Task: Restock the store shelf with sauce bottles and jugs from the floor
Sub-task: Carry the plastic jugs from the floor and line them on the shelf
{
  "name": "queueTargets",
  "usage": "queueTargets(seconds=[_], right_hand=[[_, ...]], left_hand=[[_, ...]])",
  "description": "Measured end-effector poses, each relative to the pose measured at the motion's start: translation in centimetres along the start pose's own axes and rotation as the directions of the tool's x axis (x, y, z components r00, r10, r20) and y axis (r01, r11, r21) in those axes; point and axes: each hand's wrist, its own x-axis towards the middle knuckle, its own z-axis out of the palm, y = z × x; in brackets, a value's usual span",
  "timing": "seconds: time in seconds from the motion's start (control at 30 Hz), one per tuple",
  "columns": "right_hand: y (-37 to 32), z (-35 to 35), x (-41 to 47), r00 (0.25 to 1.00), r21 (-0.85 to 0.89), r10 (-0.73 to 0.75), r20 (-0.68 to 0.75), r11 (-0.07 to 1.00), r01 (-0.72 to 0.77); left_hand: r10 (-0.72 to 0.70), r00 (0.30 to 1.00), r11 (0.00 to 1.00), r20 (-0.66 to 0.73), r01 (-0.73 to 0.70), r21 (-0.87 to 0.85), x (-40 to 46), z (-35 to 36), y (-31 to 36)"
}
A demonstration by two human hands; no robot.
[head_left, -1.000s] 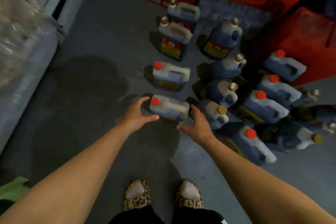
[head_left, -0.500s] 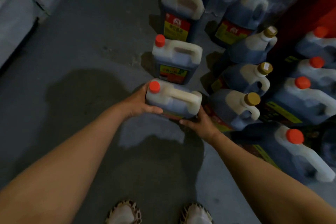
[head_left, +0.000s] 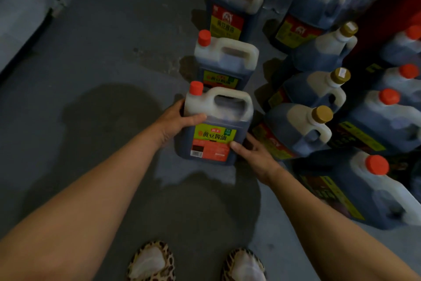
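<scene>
you are grasping the nearest red-capped jug (head_left: 215, 125) with both hands, near the middle of the grey floor (head_left: 102, 75). your left hand (head_left: 176, 121) is wrapping its thumb across the jug's front just under the shoulder, fingers hidden behind its left side. your right hand (head_left: 252, 153) is gripping the lower right corner, thumb lying on the label. a second red-capped jug (head_left: 224, 62) is standing just beyond it, and gold-capped jugs (head_left: 303, 128) are crowding the right. your leopard-print slippers (head_left: 151, 262) are showing at the near edge.
</scene>
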Motion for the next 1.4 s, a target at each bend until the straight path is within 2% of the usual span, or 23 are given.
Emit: queueTargets(seconds=[0.23, 0.4, 0.6, 1.03, 1.23, 1.4], right_hand=[[-1.5, 2.1, -0.6, 0.987, 0.174, 0.122, 0.102, 0.975, -0.139], [-2.1, 3.9, -0.5, 0.989, 0.188, 0.091, 0.118, 0.976, -0.113], [-2.7, 5.4, 0.3, 0.994, 0.162, 0.098, 0.052, 0.981, -0.105], [-3.2, 7.4, 2.4, 0.989, 0.189, 0.142, 0.042, 0.971, -0.147], [-6.3, 8.4, -2.7, 0.984, 0.209, 0.177, 0.033, 0.961, -0.18], [-11.5, 8.7, -9.4, 0.977, 0.151, 0.211, 0.039, 0.965, -0.215]], left_hand=[[-0.118, 0.983, 0.986, -0.138, 0.1, -0.132, -1.7, -0.4, 1.1], [-0.181, 0.956, 0.972, -0.23, 0.138, -0.192, -2.2, -1.3, 2.5], [-0.292, 0.907, 0.941, -0.303, 0.217, -0.258, -2.6, -2.5, 1.9], [-0.33, 0.878, 0.922, -0.346, 0.222, -0.318, -1.3, -4.5, 2.0], [-0.385, 0.857, 0.871, -0.342, 0.215, -0.442, -6.0, -3.1, 3.0], [-0.41, 0.861, 0.847, -0.299, 0.238, -0.475, -12.2, -2.0, 7.6]])
